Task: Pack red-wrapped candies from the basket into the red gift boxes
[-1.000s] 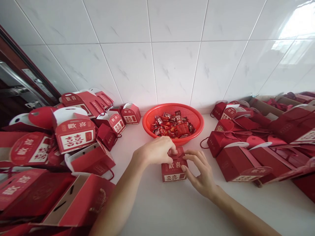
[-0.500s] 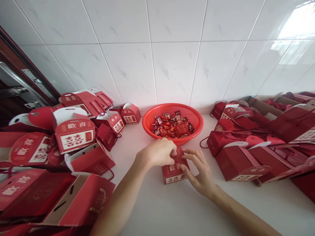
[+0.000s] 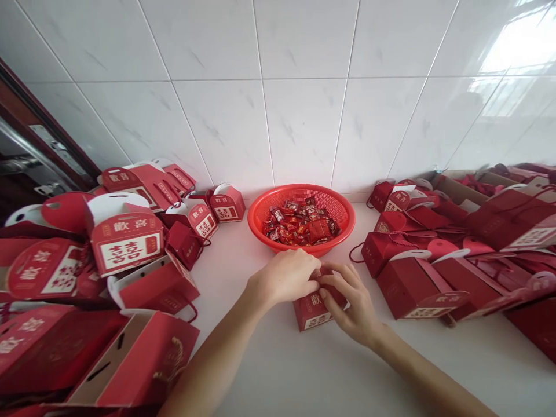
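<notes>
box beneath the left hand is turned further than in the earlier frame and has shifted rightward, with both hands' fingers now closer together over its top. the left hand bends down onto it; its fingertips are hidden, so i cannot tell whether they pinch. the right hand is loosely curved, thumb apart from forefinger, touching the box. beyond the hands, a perforated red plastic basket holds shiny wrapped sweets. the box is red card with pale gold characters and a cream panel, resting on the smooth white surface.
</notes>
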